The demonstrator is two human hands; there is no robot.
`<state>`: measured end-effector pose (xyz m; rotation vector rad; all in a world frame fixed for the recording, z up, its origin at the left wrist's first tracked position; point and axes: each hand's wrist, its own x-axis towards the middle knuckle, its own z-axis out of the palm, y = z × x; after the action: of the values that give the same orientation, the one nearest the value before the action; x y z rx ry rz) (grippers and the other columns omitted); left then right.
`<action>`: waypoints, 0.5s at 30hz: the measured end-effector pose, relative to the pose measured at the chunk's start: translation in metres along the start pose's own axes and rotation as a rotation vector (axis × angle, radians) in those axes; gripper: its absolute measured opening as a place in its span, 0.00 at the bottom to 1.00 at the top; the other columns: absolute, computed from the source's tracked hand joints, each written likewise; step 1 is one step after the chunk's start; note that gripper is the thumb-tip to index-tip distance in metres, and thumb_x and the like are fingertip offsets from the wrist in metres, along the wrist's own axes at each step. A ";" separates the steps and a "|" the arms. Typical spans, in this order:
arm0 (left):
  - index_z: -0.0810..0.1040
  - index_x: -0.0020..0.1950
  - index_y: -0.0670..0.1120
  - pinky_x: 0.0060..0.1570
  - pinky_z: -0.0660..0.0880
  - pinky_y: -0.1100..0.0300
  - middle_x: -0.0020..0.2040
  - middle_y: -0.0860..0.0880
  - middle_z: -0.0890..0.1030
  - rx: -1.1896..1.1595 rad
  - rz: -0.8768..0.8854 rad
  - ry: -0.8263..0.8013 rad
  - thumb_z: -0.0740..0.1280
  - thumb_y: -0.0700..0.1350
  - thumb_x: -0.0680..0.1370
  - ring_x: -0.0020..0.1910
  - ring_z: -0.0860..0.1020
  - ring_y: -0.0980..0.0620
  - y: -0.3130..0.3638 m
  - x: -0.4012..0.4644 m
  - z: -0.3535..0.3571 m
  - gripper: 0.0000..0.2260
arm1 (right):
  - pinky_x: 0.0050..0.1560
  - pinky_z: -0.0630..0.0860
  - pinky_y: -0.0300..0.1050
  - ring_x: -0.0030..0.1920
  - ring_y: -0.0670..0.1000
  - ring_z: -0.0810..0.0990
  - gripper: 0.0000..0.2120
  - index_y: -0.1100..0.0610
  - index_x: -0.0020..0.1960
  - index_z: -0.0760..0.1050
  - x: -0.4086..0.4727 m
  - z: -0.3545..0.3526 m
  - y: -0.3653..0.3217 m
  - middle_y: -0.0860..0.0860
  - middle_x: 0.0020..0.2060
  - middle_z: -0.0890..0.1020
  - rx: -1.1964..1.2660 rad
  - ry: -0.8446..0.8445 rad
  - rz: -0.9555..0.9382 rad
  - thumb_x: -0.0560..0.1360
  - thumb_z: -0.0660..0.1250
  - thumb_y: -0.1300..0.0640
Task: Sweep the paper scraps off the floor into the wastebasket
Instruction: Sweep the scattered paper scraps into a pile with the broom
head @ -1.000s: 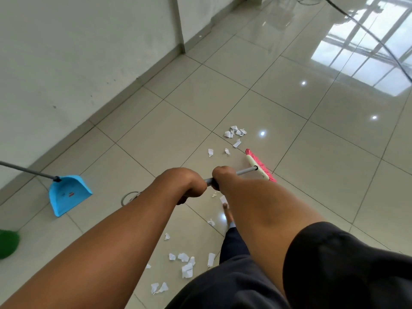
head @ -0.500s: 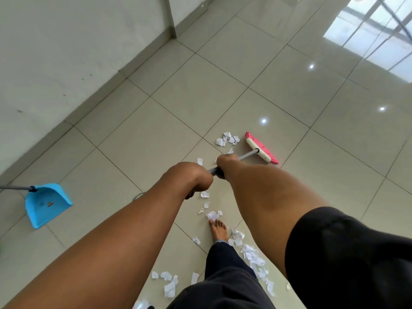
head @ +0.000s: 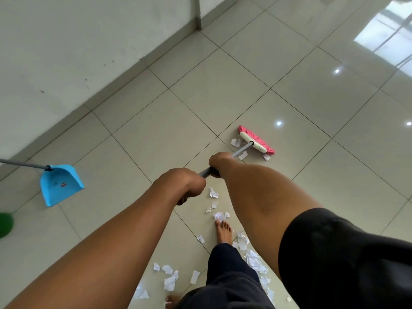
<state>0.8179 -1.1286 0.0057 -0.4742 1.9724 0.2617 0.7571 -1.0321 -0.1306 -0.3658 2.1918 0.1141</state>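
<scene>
Both my hands grip the grey handle of a broom (head: 241, 150). My left hand (head: 182, 184) holds it nearer to me and my right hand (head: 219, 162) further down. The broom's pink-bristled head (head: 256, 142) rests on the tiled floor ahead, with a few white paper scraps (head: 236, 142) touching it. More scraps (head: 214, 194) lie under my hands, around my bare foot (head: 223, 231) and in a strip by my leg (head: 254, 262). A green round object (head: 5, 225), partly cut off at the left edge, may be the wastebasket.
A blue dustpan (head: 60, 185) with a long grey handle lies on the floor at the left, near the wall's skirting (head: 124, 85). Glossy tiles stretch to the right and far side. A wall corner (head: 197, 21) stands at the top.
The broom head has swept toward me and to the right, dragging the far scraps along with it. My view has shifted, so the dustpan and the green object show more at the left.
</scene>
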 end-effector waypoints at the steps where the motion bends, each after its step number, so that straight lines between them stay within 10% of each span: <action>1: 0.71 0.55 0.39 0.29 0.62 0.62 0.33 0.44 0.70 -0.011 -0.014 -0.011 0.55 0.44 0.77 0.27 0.65 0.48 -0.010 -0.003 0.002 0.12 | 0.41 0.73 0.41 0.39 0.53 0.76 0.12 0.55 0.34 0.70 -0.001 0.002 -0.010 0.48 0.30 0.73 -0.039 -0.025 -0.029 0.75 0.66 0.55; 15: 0.68 0.61 0.39 0.32 0.64 0.60 0.34 0.44 0.70 0.001 -0.071 -0.058 0.54 0.45 0.79 0.28 0.65 0.49 -0.253 -0.064 0.101 0.15 | 0.43 0.72 0.43 0.41 0.52 0.75 0.05 0.55 0.46 0.73 -0.083 0.126 -0.234 0.49 0.32 0.72 -0.216 -0.028 -0.196 0.78 0.63 0.54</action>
<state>1.0353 -1.3029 0.0263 -0.5292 1.8951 0.2275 0.9708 -1.2099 -0.1290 -0.6940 2.1083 0.2470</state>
